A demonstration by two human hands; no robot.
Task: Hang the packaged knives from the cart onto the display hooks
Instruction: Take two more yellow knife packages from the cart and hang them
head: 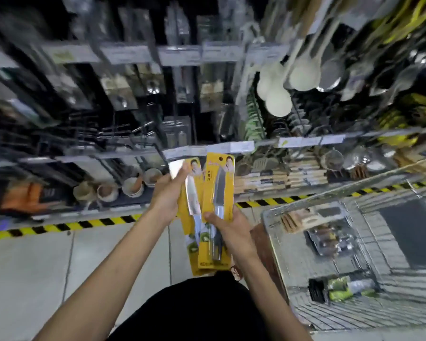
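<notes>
Two yellow packaged knives stand upright in front of me. My left hand (pixel 169 193) grips the rear knife pack (pixel 191 190) at its upper left edge. My right hand (pixel 228 223) holds the front knife pack (pixel 218 210) near the knife's handle, thumb across its face. The front pack overlaps the rear one. The display hooks (pixel 123 134) with hanging packaged cutlery fill the blurred shelving ahead. The wire cart (pixel 330 313) is at lower right with a few packaged items in it.
White ladles (pixel 278 94) and steel spoons hang at upper right. Cups (pixel 133 187) and wooden boards (pixel 276 180) sit on the low shelf. A yellow-black hazard strip (pixel 59 226) marks the shelf base on the tiled floor.
</notes>
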